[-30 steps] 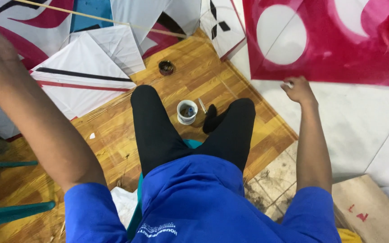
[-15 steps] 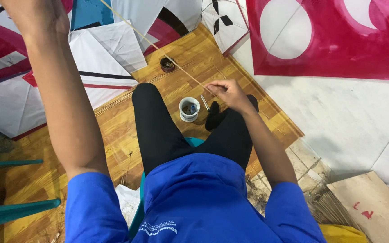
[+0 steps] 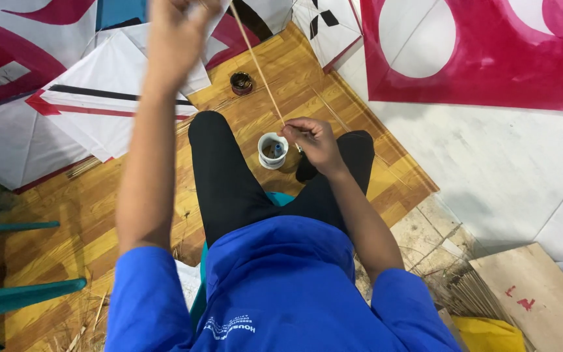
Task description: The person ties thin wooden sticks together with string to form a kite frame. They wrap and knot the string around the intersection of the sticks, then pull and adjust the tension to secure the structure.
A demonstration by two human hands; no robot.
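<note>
Right now we pinch the thin bamboo stick [image 3: 259, 68] at both ends, left hand [image 3: 177, 26] raised high, right hand [image 3: 311, 140] low beside the white cup [image 3: 272, 150]

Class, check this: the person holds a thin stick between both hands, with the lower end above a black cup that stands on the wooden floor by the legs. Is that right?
Not quite: the cup is white, not black, as the head view shows. The rest holds: the thin stick runs from the left hand down to the right hand, and the cup stands on the wooden floor by the legs.
</note>
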